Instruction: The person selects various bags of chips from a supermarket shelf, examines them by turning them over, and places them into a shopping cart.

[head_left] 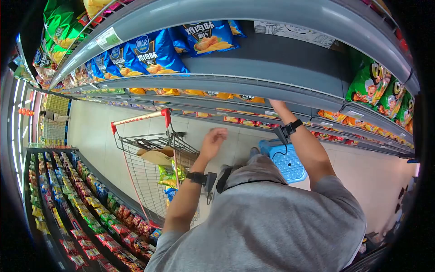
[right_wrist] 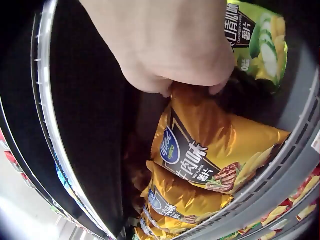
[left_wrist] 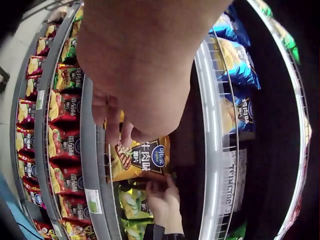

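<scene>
My right hand (right_wrist: pixel 175 47) reaches into a lower shelf and grips the upper corner of a golden bag of beef-flavour potato chips (right_wrist: pixel 200 145). In the left wrist view the same right hand (left_wrist: pixel 165 205) is at the edge of that golden bag (left_wrist: pixel 145 157). The head view shows only its wrist side, since the shelf above hides the fingers. My left hand (head_left: pixel 213 143) hangs in the air between the shopping cart (head_left: pixel 140 119) and the shelves, its fingers loosely bent and holding nothing. More golden chip bags (right_wrist: pixel 172 202) stand in a row beside the gripped one.
Green cucumber-flavour bags (right_wrist: pixel 265 45) sit on the other side of the gripped bag. Blue chip bags (head_left: pixel 149 52) line the shelf above. A blue plastic stool (head_left: pixel 290 165) stands by my legs. The cart holds a cardboard box (head_left: pixel 156 156) and green bags (head_left: pixel 170 174).
</scene>
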The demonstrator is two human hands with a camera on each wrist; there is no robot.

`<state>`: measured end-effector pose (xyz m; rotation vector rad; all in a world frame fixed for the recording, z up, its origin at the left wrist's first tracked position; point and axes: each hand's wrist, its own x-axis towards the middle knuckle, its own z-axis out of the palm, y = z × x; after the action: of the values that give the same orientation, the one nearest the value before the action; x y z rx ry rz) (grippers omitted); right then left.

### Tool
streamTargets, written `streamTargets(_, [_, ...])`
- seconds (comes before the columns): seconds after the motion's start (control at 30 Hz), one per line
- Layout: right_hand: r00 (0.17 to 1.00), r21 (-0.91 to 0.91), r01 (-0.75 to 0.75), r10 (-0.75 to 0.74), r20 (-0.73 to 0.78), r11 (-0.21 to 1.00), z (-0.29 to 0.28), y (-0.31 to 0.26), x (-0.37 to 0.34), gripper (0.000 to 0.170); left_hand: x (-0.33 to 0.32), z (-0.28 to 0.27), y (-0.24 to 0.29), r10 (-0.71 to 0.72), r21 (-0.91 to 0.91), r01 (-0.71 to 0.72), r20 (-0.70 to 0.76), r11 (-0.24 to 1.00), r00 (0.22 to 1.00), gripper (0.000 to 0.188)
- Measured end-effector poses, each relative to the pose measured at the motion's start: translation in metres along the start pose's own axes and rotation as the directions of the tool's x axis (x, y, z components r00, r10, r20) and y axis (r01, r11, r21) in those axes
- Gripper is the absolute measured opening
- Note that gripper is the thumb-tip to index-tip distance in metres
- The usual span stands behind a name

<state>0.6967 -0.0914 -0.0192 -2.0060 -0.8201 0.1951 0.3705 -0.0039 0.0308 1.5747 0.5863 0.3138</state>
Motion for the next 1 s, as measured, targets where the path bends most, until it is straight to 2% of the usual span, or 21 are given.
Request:
streamTargets(0.13, [0.996,-0.214,0.012,0.009,0.092,0.977,-0.004,0.011,-0.007,0.042,-0.012,0.002,-0.005,-0.042,-0.033,0.041,-0.039,0.999,0.998,0.028])
streamTargets(0.23, [0.991,-0.235,-0.109,0.123,0.047,0.966,-0.012,0.007,-0.010,0.039,-0.019,0.003,-0.007,-0.045,-0.076,0.041,-0.057,0.996,0.997,0.029])
streamTargets(0.33, [0.976,-0.039,-0.097,0.088,-0.198,0.994,-0.005,0.027,-0.016,0.035,-0.025,-0.003,-0.009,-0.045,-0.049,0.043,-0.036,0.998,0.998,0.029])
streamTargets(0.37, [0.971,0.135,-0.089,0.117,-0.209,0.987,-0.004,0.027,-0.021,0.032,-0.027,-0.006,-0.011,-0.043,-0.033,0.042,-0.027,0.999,0.999,0.029])
streamTargets(0.43, [0.961,0.465,-0.058,0.175,-0.212,0.883,-0.017,0.005,-0.041,0.027,-0.033,-0.013,-0.012,-0.042,-0.020,0.041,-0.018,0.999,0.999,0.029])
streamTargets(0.53, [0.968,0.524,-0.148,0.233,-0.098,0.839,-0.034,-0.044,-0.074,0.020,-0.044,-0.024,-0.009,-0.044,-0.029,0.044,-0.029,0.999,0.999,0.031])
streamTargets(0.6, [0.988,0.522,-0.021,0.096,-0.117,0.852,-0.038,-0.082,-0.095,0.019,-0.053,-0.032,0.005,-0.045,-0.033,0.044,-0.049,0.998,0.998,0.034])
streamTargets(0.63, [0.992,0.520,0.044,0.026,-0.126,0.853,-0.038,-0.102,-0.105,0.018,-0.058,-0.037,0.010,-0.029,0.020,0.030,-0.064,0.999,0.998,0.039])
streamTargets(0.67, [0.994,0.525,0.043,0.017,-0.107,0.850,-0.037,-0.120,-0.115,0.018,-0.062,-0.042,0.015,-0.013,0.073,0.019,-0.079,0.997,0.997,0.045])
streamTargets(0.77, [0.999,0.612,-0.021,-0.011,0.049,0.791,-0.018,-0.151,-0.142,0.018,-0.080,-0.054,0.052,0.102,0.204,-0.074,-0.131,0.976,0.986,0.065])
streamTargets(0.8, [0.990,0.587,-0.114,0.039,0.139,0.801,-0.015,-0.166,-0.152,0.018,-0.085,-0.059,0.066,0.153,0.246,-0.113,-0.147,0.963,0.977,0.073])
streamTargets(0.9, [0.961,0.655,-0.214,0.034,0.276,0.725,0.009,-0.204,-0.177,0.018,-0.104,-0.074,0.083,0.150,-0.135,-0.157,-0.061,0.978,0.987,0.087])
streamTargets(0.93, [0.942,0.612,-0.243,0.033,0.333,0.753,0.018,-0.212,-0.183,0.018,-0.110,-0.078,0.090,0.174,-0.201,-0.190,-0.095,0.961,0.980,0.088])
streamTargets(1.0, [0.918,0.655,-0.302,0.025,0.396,0.693,0.030,-0.238,-0.192,0.019,-0.128,-0.100,0.084,0.085,-0.141,-0.104,-0.135,0.984,0.987,0.082])
